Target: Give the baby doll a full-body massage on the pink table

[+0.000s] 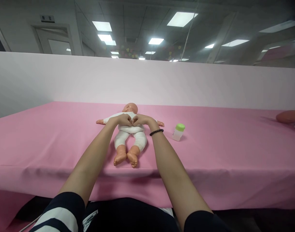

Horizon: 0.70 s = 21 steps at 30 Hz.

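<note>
A baby doll (129,141) in white clothes lies on its back on the pink-covered table (53,141), head away from me and bare feet toward me. My left hand (122,120) and my right hand (140,120) rest together on the doll's chest, fingers curled and pinching at the white clothing. A dark bead bracelet (156,131) sits on my right wrist. A small bottle with a green cap (178,131) stands on the table just right of the doll.
A pale pink partition wall (65,80) rises behind the table. At the far right edge lies a reddish-pink rounded object (289,116). The table's front edge runs close to my body.
</note>
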Each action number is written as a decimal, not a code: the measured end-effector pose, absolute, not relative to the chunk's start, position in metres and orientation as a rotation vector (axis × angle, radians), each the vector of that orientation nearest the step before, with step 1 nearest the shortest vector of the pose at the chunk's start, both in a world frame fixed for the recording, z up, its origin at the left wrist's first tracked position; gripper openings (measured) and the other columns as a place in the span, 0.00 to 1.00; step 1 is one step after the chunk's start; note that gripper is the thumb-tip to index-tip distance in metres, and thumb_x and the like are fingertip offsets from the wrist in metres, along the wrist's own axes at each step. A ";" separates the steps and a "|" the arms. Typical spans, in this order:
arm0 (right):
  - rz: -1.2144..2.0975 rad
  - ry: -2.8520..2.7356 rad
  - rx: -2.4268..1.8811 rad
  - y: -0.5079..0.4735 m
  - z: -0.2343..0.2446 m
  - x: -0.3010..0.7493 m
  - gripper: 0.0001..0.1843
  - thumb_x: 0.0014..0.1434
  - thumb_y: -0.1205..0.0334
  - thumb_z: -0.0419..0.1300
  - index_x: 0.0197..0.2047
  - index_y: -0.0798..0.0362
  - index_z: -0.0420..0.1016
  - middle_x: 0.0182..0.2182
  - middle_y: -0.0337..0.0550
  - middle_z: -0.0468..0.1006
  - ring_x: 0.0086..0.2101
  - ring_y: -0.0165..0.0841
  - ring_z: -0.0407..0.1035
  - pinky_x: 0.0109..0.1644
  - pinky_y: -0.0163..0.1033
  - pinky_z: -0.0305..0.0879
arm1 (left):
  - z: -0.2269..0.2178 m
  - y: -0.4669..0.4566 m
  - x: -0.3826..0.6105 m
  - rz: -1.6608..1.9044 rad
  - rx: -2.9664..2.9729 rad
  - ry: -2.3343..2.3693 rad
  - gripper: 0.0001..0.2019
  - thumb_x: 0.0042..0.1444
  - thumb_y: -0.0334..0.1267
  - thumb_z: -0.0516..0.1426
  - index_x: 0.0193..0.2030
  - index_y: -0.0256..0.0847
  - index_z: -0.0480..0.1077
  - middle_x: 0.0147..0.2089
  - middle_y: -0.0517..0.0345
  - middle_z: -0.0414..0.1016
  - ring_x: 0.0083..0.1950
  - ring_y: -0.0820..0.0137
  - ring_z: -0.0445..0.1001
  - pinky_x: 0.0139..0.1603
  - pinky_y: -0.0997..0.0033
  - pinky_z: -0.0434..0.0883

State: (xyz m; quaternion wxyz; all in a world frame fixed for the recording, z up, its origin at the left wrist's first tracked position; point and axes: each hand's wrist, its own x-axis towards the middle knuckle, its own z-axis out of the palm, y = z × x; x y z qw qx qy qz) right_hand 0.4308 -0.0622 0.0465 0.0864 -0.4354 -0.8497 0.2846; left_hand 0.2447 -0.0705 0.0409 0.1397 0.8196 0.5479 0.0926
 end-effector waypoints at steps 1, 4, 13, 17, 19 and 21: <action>0.794 -2.550 -1.348 -0.063 0.047 0.428 0.05 0.48 0.70 0.61 0.31 0.55 0.75 0.27 0.34 0.71 0.30 0.27 0.59 0.34 0.33 0.54 | 0.039 -0.068 0.245 0.228 2.364 1.576 0.13 0.47 0.46 0.64 0.39 0.44 0.78 0.40 0.57 0.80 0.42 0.63 0.74 0.40 0.68 0.69; 0.728 -2.549 -1.392 -0.067 0.049 0.426 0.03 0.49 0.68 0.61 0.31 0.55 0.74 0.26 0.34 0.68 0.28 0.26 0.57 0.31 0.33 0.51 | 0.037 -0.064 0.243 0.213 2.352 1.538 0.12 0.48 0.44 0.63 0.39 0.43 0.77 0.40 0.58 0.80 0.43 0.64 0.74 0.40 0.69 0.69; 0.752 -2.383 -1.433 -0.068 0.042 0.430 0.07 0.48 0.68 0.62 0.33 0.54 0.76 0.30 0.37 0.74 0.30 0.27 0.61 0.34 0.33 0.55 | 0.038 -0.078 0.255 0.385 2.248 1.702 0.08 0.54 0.41 0.63 0.38 0.41 0.76 0.40 0.55 0.80 0.43 0.64 0.75 0.44 0.66 0.70; 0.660 -2.391 -1.461 -0.063 0.040 0.427 0.04 0.50 0.70 0.59 0.30 0.55 0.75 0.28 0.36 0.72 0.28 0.26 0.59 0.32 0.33 0.53 | 0.041 -0.087 0.267 0.361 2.344 1.750 0.07 0.56 0.39 0.62 0.37 0.38 0.76 0.37 0.53 0.80 0.41 0.64 0.74 0.45 0.67 0.69; 0.676 -2.364 -1.389 -0.062 0.039 0.430 0.06 0.53 0.70 0.59 0.33 0.55 0.77 0.31 0.38 0.76 0.30 0.27 0.63 0.33 0.32 0.56 | 0.040 -0.086 0.267 0.378 2.385 1.762 0.09 0.59 0.41 0.60 0.36 0.37 0.77 0.37 0.51 0.80 0.40 0.63 0.75 0.44 0.66 0.69; 0.637 -2.282 -1.327 -0.060 0.035 0.430 0.07 0.54 0.69 0.60 0.36 0.56 0.79 0.36 0.41 0.80 0.34 0.28 0.68 0.36 0.31 0.59 | 0.037 -0.082 0.266 0.439 2.404 1.802 0.11 0.62 0.42 0.57 0.37 0.38 0.77 0.39 0.50 0.81 0.41 0.62 0.77 0.44 0.66 0.70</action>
